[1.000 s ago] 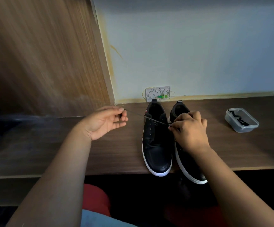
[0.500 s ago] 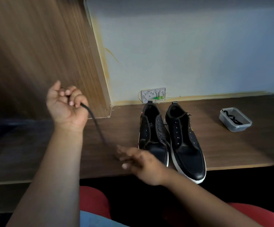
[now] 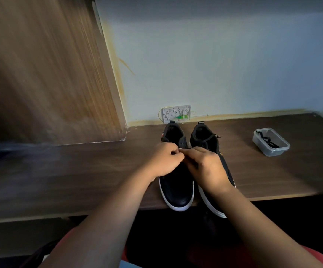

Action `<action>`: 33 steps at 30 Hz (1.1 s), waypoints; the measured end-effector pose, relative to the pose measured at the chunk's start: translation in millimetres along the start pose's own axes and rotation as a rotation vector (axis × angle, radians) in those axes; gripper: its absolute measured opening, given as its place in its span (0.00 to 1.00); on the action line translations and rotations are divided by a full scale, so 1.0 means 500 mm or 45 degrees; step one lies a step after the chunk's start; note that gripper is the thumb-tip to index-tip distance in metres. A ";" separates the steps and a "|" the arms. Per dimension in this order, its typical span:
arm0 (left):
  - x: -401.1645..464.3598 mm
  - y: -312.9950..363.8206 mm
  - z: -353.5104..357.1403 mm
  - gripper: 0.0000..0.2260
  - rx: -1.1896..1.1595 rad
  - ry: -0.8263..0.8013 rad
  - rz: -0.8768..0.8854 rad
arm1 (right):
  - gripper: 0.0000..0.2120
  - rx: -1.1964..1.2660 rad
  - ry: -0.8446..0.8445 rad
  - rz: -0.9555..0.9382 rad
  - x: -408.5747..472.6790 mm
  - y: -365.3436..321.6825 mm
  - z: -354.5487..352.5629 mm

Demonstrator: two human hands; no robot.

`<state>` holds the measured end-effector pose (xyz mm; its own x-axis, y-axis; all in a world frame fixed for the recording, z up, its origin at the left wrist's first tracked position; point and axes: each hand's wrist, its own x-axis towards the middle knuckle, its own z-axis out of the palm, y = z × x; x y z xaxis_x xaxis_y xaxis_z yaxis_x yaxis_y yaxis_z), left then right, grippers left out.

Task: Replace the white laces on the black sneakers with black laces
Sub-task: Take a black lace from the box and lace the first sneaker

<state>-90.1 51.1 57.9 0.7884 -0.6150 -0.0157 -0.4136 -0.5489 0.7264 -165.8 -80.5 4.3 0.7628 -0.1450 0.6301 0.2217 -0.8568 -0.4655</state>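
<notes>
Working over the left shoe (image 3: 176, 182) at the centre of the frame, you have both hands meeting above its eyelets. Your left hand (image 3: 164, 160) has its fingers curled in, and your right hand (image 3: 205, 165) is curled the same way, fingertips touching the left's just over the tongue. Whatever you pinch between them is hidden by the knuckles; a black lace end seems likely, given the task, but you cannot tell from this view. Holding the hands that close together probably serves to steer a thin tip into a small hole.

The right shoe (image 3: 213, 144) stands just beside the left, touching it, heel toward the wall; your right wrist covers its front half. Both shoes sit toes toward you at the near edge of the desk (image 3: 79, 180), which keeps the eyelets within easy reach. No white lace shows on either shoe.

At the right of the frame, well apart from the shoes, a clear tub (image 3: 271, 142) holds a black lace (image 3: 266, 139), likely parked there for the second shoe. Behind the heels, a white wall plate (image 3: 176, 113) sits low on the wall.
</notes>
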 end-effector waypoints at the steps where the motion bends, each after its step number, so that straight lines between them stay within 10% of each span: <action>1: -0.001 0.002 0.002 0.11 -0.011 -0.025 0.000 | 0.11 -0.014 -0.015 0.012 -0.003 0.005 0.003; 33: 0.030 -0.039 -0.010 0.07 -0.336 -0.101 -0.159 | 0.12 -0.263 -0.109 -0.124 0.006 0.021 0.014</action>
<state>-67.9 55.4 46.9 0.7831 -0.6003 -0.1623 -0.1749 -0.4630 0.8689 -157.0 -86.7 -3.1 0.7944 -0.0216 0.6070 0.1747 -0.9490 -0.2624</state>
